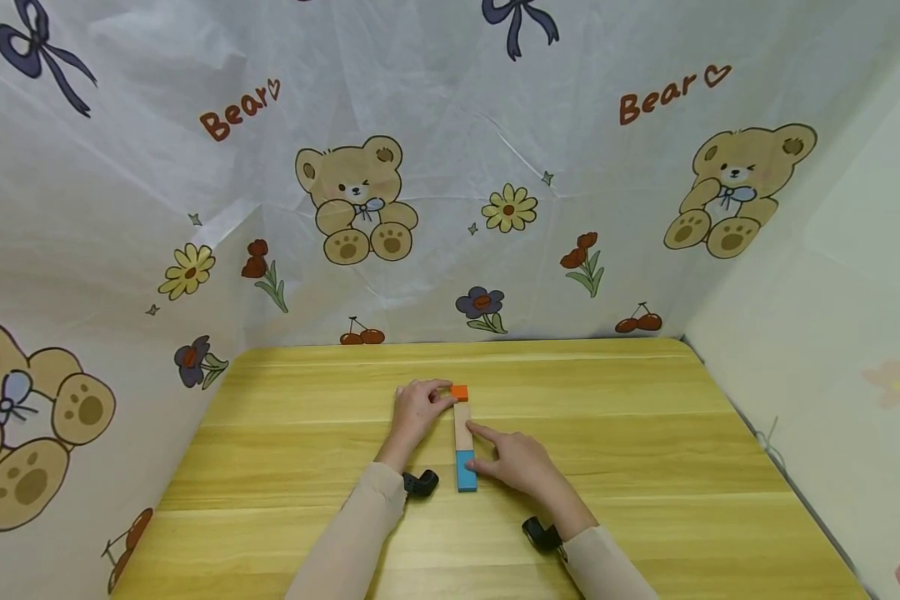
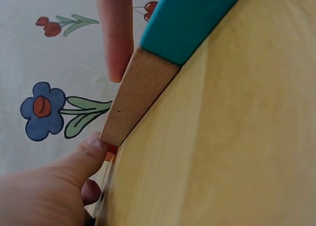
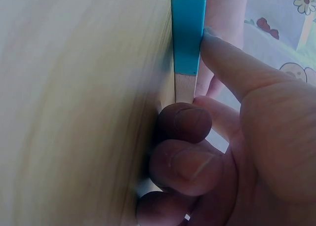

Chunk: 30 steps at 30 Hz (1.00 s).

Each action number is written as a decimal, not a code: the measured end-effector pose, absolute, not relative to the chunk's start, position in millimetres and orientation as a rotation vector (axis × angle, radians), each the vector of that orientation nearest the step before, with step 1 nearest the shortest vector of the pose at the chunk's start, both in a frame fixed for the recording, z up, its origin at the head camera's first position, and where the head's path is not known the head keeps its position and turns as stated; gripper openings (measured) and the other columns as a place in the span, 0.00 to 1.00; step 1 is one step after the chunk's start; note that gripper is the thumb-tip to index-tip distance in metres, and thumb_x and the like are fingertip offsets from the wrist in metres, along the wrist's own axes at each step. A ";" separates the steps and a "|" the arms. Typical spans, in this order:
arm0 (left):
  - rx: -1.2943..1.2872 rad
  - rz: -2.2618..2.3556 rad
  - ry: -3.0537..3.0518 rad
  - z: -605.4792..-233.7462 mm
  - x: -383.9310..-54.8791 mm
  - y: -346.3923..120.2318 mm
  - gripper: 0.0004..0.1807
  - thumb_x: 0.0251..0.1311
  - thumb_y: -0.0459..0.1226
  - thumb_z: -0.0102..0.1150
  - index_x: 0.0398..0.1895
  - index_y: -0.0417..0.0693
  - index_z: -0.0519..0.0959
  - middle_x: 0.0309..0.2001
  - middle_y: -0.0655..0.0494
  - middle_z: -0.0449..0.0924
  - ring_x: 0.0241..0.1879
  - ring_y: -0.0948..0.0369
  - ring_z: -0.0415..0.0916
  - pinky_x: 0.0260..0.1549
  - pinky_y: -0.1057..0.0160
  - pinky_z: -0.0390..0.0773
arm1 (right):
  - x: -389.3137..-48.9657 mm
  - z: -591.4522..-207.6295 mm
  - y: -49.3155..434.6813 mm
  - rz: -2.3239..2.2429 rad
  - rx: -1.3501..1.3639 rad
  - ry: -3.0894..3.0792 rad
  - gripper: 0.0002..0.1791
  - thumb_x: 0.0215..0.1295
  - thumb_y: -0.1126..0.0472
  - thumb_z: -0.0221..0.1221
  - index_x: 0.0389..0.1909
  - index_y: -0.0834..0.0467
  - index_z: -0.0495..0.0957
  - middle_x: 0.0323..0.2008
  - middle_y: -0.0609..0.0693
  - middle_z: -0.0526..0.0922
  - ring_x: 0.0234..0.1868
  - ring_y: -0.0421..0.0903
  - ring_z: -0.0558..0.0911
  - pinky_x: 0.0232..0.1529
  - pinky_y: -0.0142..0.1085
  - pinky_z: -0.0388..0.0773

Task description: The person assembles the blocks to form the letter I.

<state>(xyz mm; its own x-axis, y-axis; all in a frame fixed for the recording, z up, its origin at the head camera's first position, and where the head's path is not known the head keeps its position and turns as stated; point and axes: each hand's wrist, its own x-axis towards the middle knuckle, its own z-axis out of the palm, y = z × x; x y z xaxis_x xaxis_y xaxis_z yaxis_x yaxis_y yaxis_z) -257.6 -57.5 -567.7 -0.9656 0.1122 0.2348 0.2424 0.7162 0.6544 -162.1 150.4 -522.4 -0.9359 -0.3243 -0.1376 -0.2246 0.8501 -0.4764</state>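
Three blocks lie end to end in a line: an orange block (image 1: 460, 392) at the far end, a plain wooden block (image 1: 462, 427) in the middle and a blue block (image 1: 466, 472) nearest me. My left hand (image 1: 417, 410) pinches the orange block by its left side between thumb and index finger. In the left wrist view the thumb (image 2: 94, 149) covers most of the orange block. From the right, my right hand (image 1: 521, 461) rests its extended index finger on the wooden block and its thumb (image 3: 232, 63) on the blue block; its other fingers are curled beneath.
The blocks lie on a wood-grain table (image 1: 285, 433). A white cloth (image 1: 450, 108) printed with bears and flowers hangs behind it and on the left. A pale wall (image 1: 832, 300) stands along the right side, with a thin cord (image 1: 772, 446) by the table's right edge.
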 end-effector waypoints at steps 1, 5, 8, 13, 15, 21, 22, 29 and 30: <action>-0.288 -1.089 -2.738 -567.6 -257.5 -57.8 0.17 0.64 0.50 0.74 0.54 0.58 0.91 0.24 0.64 0.80 0.30 0.63 0.68 0.43 0.58 0.61 | -162.0 -522.1 150.3 -0.690 -0.423 2.813 0.39 0.68 0.35 0.67 0.78 0.39 0.70 0.15 0.42 0.62 0.19 0.42 0.55 0.24 0.37 0.51; -0.293 -1.120 -2.725 -567.3 -256.9 -58.7 0.18 0.64 0.50 0.74 0.54 0.56 0.91 0.25 0.63 0.80 0.30 0.63 0.69 0.44 0.57 0.62 | -161.6 -521.6 150.2 -0.695 -0.423 2.812 0.39 0.68 0.35 0.67 0.78 0.39 0.71 0.16 0.42 0.62 0.19 0.42 0.56 0.24 0.37 0.51; -0.290 -1.136 -2.726 -567.6 -256.8 -58.9 0.19 0.65 0.50 0.74 0.55 0.56 0.90 0.24 0.63 0.79 0.30 0.63 0.69 0.45 0.57 0.62 | -161.7 -522.3 150.7 -0.693 -0.427 2.812 0.39 0.68 0.35 0.67 0.78 0.39 0.71 0.15 0.42 0.62 0.19 0.42 0.56 0.24 0.36 0.51; -0.283 -1.185 -2.723 -567.0 -256.7 -59.3 0.19 0.66 0.49 0.73 0.57 0.56 0.89 0.24 0.62 0.78 0.30 0.62 0.69 0.48 0.55 0.63 | -161.8 -523.1 151.9 -0.710 -0.436 2.815 0.39 0.69 0.36 0.66 0.78 0.39 0.70 0.16 0.42 0.64 0.19 0.41 0.58 0.24 0.36 0.53; -0.286 -1.203 -2.719 -565.8 -256.3 -60.3 0.19 0.66 0.49 0.72 0.58 0.55 0.89 0.25 0.62 0.79 0.30 0.61 0.70 0.50 0.53 0.65 | -162.2 -523.8 151.9 -0.719 -0.433 2.814 0.38 0.69 0.36 0.65 0.78 0.39 0.70 0.16 0.42 0.65 0.20 0.42 0.59 0.24 0.36 0.53; -0.281 -1.212 -2.740 -558.6 -252.8 -63.0 0.19 0.70 0.48 0.69 0.60 0.55 0.88 0.30 0.60 0.83 0.29 0.62 0.71 0.50 0.53 0.71 | -164.5 -525.7 153.1 -0.733 -0.413 2.792 0.37 0.72 0.34 0.62 0.79 0.37 0.69 0.18 0.43 0.68 0.21 0.42 0.61 0.26 0.37 0.57; -0.274 -1.208 -2.748 -556.3 -252.0 -63.4 0.19 0.70 0.48 0.69 0.60 0.56 0.88 0.31 0.60 0.83 0.29 0.62 0.71 0.47 0.55 0.73 | -164.9 -525.2 153.7 -0.740 -0.413 2.780 0.37 0.72 0.34 0.62 0.79 0.37 0.68 0.18 0.43 0.67 0.21 0.42 0.61 0.26 0.38 0.58; -0.270 -1.012 -2.752 -535.1 -246.9 -68.2 0.19 0.72 0.50 0.66 0.61 0.57 0.88 0.34 0.61 0.85 0.30 0.64 0.76 0.39 0.58 0.74 | -167.3 -515.9 162.2 -0.856 -0.483 2.675 0.36 0.75 0.38 0.61 0.80 0.41 0.67 0.17 0.41 0.66 0.19 0.40 0.61 0.25 0.35 0.57; -0.277 -0.977 -2.750 -532.9 -246.1 -68.8 0.19 0.72 0.50 0.66 0.60 0.57 0.88 0.35 0.61 0.86 0.31 0.64 0.76 0.40 0.57 0.74 | -167.7 -514.5 163.5 -0.868 -0.495 2.657 0.35 0.76 0.39 0.61 0.80 0.41 0.67 0.17 0.41 0.68 0.18 0.39 0.63 0.24 0.34 0.58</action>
